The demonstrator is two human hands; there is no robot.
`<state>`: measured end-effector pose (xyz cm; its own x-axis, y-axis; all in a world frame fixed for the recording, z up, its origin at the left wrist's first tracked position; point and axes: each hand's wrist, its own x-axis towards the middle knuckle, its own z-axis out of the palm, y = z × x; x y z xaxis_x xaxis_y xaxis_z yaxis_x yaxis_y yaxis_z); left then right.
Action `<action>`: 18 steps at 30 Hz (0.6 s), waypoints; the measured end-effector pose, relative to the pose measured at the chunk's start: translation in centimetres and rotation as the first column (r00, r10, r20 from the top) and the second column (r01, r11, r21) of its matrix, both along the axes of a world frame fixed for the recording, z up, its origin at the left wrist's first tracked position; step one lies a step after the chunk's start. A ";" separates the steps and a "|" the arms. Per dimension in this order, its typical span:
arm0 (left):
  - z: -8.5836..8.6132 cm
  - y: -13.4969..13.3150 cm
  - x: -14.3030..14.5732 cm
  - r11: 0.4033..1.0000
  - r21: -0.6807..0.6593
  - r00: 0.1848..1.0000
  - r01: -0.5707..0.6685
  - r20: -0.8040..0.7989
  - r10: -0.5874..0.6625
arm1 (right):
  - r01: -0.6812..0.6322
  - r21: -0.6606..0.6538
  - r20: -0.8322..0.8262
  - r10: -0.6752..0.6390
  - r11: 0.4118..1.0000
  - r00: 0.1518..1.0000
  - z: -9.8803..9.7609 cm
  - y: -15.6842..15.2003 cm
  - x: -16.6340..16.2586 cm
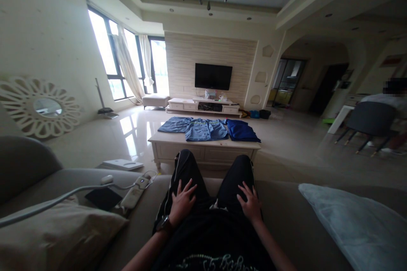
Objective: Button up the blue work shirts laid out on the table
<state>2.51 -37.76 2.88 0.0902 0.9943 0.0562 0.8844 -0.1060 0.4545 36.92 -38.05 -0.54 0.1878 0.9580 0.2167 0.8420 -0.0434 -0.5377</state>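
My left hand (183, 200) lies flat on my left thigh with its fingers spread, a watch (164, 223) on its wrist. On the other thigh rests my right hand (249, 203), fingers apart and holding nothing. Both legs wear black trousers (190, 173). Beyond my knees, a low coffee table (178, 150) bears clothes laid side by side: a light blue garment (175, 124) at the left, a light blue shirt (206, 130) in the middle, and a folded dark blue garment (242, 130) at the right. Neither hand touches the clothes.
I sit on a grey sofa. A power strip (136, 192) with cables and a beige cushion (60, 237) lie at my left, a pale cushion (352, 216) at my right. Ahead stand a TV cabinet (182, 105) and a television (213, 76). At far right, a person sits on a chair (370, 118).
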 end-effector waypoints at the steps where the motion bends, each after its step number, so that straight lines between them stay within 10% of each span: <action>1: 0.0 0.0 0.0 1.000 0.000 1.000 0.001 0.002 -0.001 | 0.001 -0.003 0.000 -0.001 1.000 1.000 0.0 0.0 0.0; 18: -0.8 0.3 -0.1 1.000 0.020 1.000 -0.005 -0.002 0.005 | 0.011 -0.003 0.031 -0.011 1.000 0.999 -0.4 0.2 0.1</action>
